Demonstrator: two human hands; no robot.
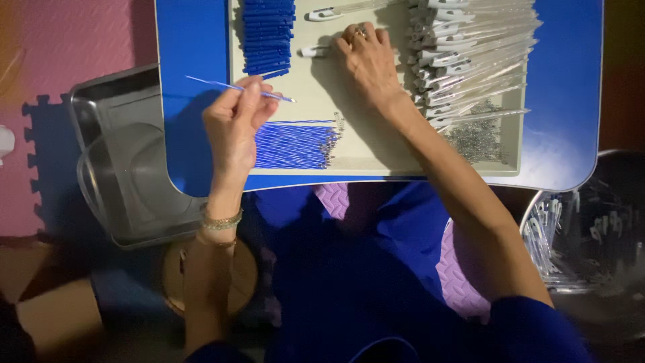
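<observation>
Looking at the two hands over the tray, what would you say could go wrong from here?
The thin blue refill pinched in the left hand could bend or slip. The right hand, reaching for a clear pen barrel, might knock the stacked barrels. Its forearm could scatter the small metal springs.

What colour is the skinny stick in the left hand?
Blue with a silvery tip: the stick, pinched in the left hand, head view.

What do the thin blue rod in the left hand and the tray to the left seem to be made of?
Thin blue rod in the left hand: probably plastic, translucent blue with a small metal tip. Tray: looks like stainless steel, grey with a dull sheen.
</observation>
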